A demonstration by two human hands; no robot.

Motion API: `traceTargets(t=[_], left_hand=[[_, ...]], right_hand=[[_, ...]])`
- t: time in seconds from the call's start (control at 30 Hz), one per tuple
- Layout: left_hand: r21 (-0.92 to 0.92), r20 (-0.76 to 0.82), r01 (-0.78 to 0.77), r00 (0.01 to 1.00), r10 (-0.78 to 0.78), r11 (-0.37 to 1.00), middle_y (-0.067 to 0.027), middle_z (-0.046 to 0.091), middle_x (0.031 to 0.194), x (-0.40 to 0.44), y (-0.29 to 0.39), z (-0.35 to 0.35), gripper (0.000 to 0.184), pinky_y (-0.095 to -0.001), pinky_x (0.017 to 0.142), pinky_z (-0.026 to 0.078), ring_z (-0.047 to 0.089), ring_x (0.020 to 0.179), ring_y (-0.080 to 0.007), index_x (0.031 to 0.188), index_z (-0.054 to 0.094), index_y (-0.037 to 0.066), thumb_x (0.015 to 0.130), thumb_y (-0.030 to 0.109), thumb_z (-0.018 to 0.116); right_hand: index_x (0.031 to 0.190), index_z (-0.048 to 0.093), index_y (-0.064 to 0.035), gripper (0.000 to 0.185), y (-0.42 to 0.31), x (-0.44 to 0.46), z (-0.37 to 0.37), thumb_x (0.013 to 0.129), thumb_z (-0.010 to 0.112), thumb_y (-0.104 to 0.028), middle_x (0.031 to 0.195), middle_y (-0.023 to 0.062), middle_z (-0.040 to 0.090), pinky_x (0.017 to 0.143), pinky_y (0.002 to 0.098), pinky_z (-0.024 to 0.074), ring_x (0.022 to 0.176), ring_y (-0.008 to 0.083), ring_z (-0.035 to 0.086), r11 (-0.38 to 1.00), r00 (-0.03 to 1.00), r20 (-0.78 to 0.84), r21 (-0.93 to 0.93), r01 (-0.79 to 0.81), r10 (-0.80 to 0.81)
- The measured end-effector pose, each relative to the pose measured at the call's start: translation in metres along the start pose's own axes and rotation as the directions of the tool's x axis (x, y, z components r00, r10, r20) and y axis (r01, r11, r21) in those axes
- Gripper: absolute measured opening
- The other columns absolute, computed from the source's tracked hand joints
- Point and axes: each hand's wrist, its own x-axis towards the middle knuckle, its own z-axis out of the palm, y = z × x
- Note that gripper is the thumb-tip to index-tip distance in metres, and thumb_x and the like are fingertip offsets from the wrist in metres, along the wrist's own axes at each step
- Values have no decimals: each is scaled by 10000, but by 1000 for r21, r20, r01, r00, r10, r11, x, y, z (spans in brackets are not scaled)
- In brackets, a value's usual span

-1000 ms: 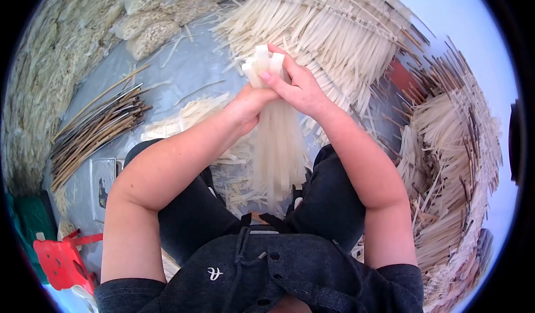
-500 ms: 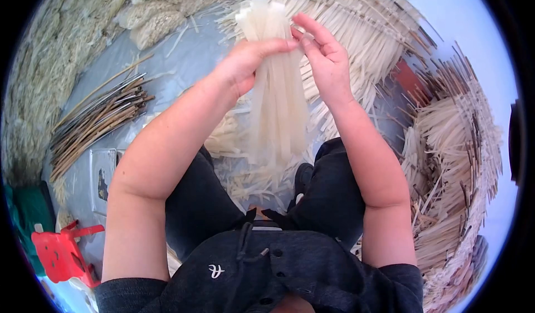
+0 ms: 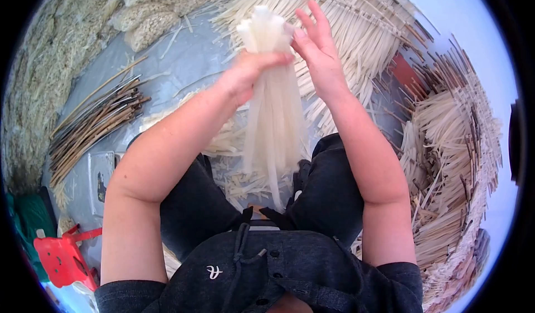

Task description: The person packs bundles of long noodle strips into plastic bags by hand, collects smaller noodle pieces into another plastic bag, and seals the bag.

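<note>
A bundle of long, pale, translucent strips [image 3: 273, 107] hangs upright in front of my knees. My left hand [image 3: 251, 71] is wrapped round it below the upper end, thumb across the front. Above the grip the ends fan out; below, the strips hang loose and one reaches lower than the others. At the upper right edge of the bundle, my right hand [image 3: 320, 57] pinches the strips between thumb and a fingertip, its other fingers raised and spread. Motion blurs both hands and the strip ends slightly.
A layer of similar strips [image 3: 340, 34] on thin sticks lies beyond my hands, with another pile [image 3: 446, 162] at right. Brown sticks [image 3: 100, 123] lie at left near a flat metal tin [image 3: 100, 174]. A red plastic stool [image 3: 62, 260] stands lower left; fibrous bundles [image 3: 61, 40] line the far left.
The bundle has dropped slightly, and its upper ends have fanned. One strip now hangs lower. My right hand has shifted up and left along the bundle's edge, its raised fingers straighter.
</note>
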Motion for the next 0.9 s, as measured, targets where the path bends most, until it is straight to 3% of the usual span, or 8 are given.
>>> traceTargets(t=[0.13, 0.2, 0.37, 0.5, 0.57, 0.73, 0.83, 0.9], left_hand=[[-272, -401, -246, 908, 123, 930, -117, 592, 1096, 4, 15, -11, 469, -391, 891, 508, 584, 1039, -250, 1215, 493, 4, 828, 154, 712], [-315, -468, -307, 874, 135, 898, -124, 579, 1110, 5, 20, -19, 462, -400, 897, 510, 581, 1039, -253, 1227, 470, -3, 845, 132, 692], [-425, -538, -471, 818, 203, 773, -109, 574, 1133, -1, 54, -35, 448, -439, 937, 478, 567, 1060, -261, 1204, 489, 51, 839, 162, 722], [-350, -464, -289, 880, 103, 891, -93, 580, 1117, -12, 68, -90, 455, -405, 971, 451, 567, 1060, -239, 1215, 497, 73, 840, 189, 727], [-150, -303, 149, 934, -189, 977, -77, 579, 1125, -22, 61, -133, 439, -397, 966, 454, 566, 1064, -215, 1216, 504, 73, 849, 191, 715], [-88, -254, 234, 935, -249, 968, -42, 602, 1098, -46, -21, -247, 384, -344, 856, 493, 603, 943, -194, 1142, 573, 94, 832, 261, 726], [329, -565, 479, 790, -236, 814, -94, 652, 1031, -55, -96, -315, 388, -374, 845, 497, 640, 915, -242, 1123, 574, 66, 842, 310, 686], [666, -674, 680, 725, -142, 308, -155, 664, 989, -68, -129, -329, 402, -361, 824, 506, 651, 908, -279, 1071, 585, 35, 819, 339, 665]], right_hand=[[1493, 181, -85, 837, 10, -16, 13, 850, 653, -336, 1435, 273, 340, 1054, 369, 363, 1306, 320, 412, 862, 981, 168, -507, -3, 102], [1484, 211, -91, 965, 17, -20, 35, 727, 740, -370, 1388, 290, 377, 995, 418, 419, 1257, 380, 452, 450, 920, 351, -859, 243, 175], [1419, 309, -85, 852, 13, 25, 72, 682, 705, -249, 1171, 266, 550, 864, 466, 481, 1024, 405, 589, 424, 940, 324, -870, 252, 105], [1383, 361, -112, 768, 43, 45, 97, 689, 675, -203, 1022, 205, 644, 806, 451, 495, 935, 381, 624, 453, 912, 314, -875, 170, 265], [1384, 358, -112, 764, 77, 49, 102, 688, 663, -189, 1015, 206, 647, 803, 451, 493, 940, 382, 623, 464, 895, 304, -877, 129, 326], [1387, 357, -135, 764, 153, 34, 96, 684, 654, -178, 1017, 207, 650, 803, 454, 489, 948, 387, 620, 419, 803, 281, -907, 43, 526], [1389, 358, -155, 767, 191, 24, 101, 683, 657, -178, 1016, 204, 649, 809, 452, 489, 941, 391, 619, 439, 763, 312, -897, 42, 566], [1408, 330, -152, 777, 205, 20, 112, 692, 634, -158, 1023, 188, 644, 788, 438, 498, 936, 360, 627, 383, 696, 335, -919, 93, 635]])
